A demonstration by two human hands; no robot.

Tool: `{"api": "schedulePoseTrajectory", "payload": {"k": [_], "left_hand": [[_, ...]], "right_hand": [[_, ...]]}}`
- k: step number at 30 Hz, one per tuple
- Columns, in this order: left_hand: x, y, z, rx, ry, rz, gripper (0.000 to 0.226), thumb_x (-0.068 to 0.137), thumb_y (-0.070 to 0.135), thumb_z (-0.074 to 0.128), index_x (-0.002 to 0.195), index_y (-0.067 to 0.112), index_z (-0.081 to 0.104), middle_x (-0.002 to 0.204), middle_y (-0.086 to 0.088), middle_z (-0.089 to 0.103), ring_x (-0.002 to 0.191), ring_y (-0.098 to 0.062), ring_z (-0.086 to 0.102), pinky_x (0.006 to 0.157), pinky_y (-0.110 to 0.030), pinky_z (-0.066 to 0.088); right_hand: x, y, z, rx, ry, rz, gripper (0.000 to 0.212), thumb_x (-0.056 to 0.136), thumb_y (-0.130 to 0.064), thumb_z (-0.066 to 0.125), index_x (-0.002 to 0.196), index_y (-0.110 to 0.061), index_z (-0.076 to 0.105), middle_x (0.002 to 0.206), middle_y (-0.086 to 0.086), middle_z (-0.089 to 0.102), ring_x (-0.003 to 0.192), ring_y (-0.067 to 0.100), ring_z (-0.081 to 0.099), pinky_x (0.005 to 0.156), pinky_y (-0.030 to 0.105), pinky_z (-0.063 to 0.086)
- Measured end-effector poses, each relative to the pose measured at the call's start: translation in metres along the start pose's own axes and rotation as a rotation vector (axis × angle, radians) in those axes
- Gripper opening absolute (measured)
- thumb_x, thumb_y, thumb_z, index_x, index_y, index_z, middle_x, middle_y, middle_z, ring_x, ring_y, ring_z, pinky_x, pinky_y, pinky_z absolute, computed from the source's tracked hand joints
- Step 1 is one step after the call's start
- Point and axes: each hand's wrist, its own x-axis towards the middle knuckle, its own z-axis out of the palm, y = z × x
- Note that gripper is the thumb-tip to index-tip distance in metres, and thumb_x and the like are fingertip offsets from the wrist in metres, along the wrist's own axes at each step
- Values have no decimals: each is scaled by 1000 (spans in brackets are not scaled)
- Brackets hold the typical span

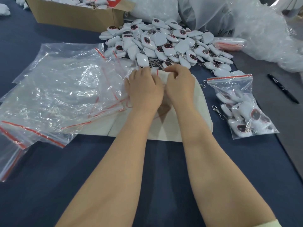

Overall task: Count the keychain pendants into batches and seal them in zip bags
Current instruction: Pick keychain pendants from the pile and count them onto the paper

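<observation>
**Bagging the little keychain guys: grip notes**

Both hands were bunched together mid-frame. The left hand [144, 89] and right hand [179, 84] had their fingers curled down on the mouth of a clear plastic zip bag [157, 73] with a red seal strip, which lay on a white sheet [193, 122]. It looked like both were pinching the opening, though the fingertips hid the exact contact. I couldn't tell if anything was in that bag yet.

The loose heap of white rounded pendants with dark red faces and metal clips [165, 45] sat just above the hands, upper centre. One filled, closed bag of them [242, 108] lay at the right, and a stack of empty clear bags [57, 89] was spread out on the left.

Handling-wise, my guess is the pendants are light, hard and glossy, so a bit slippery, and the chains probably snag each other. I'd lift them by the body, not the clip. The bags are thin, floppy and clingy, so best held at the stiffer red strip.

As for writing, the cardboard box [73, 15] at upper left had a red label with white lettering, cut off and unreadable. A black marker pen [283, 89] at the right had a small pale mark I couldn't make out.
</observation>
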Motion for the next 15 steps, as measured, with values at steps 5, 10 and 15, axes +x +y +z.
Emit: {"api": "schedulePoseTrajectory", "payload": {"k": [5, 10, 15], "left_hand": [[-2, -6, 5, 78, -66, 4, 39, 94, 23, 40, 131, 11, 48, 134, -11, 51, 132, -25, 35, 114, -41, 17], [-2, -6, 4, 80, -48, -1, 38, 93, 23, 41, 129, 11, 50, 131, -11, 53, 129, -26, 37, 112, -40, 20], [-1, -6, 4, 84, -53, -7, 38, 95, 26, 39, 129, 11, 49, 132, -10, 53, 129, -26, 37, 112, -41, 20]], "right_hand": [[7, 15, 14, -470, -202, -5, 39, 99, -34, 39, 132, -22, 55, 159, 2, 22, 147, 26, 13, 118, 42, 13], [20, 17, 23, -526, -234, 39, 46, 99, -41, 34, 142, -28, 43, 161, 0, 13, 148, 26, 4, 116, 52, 5], [31, 16, 29, -587, -297, 72, 52, 99, -43, 29, 145, -21, 39, 162, -1, 8, 148, 25, -1, 115, 56, -2]]}}
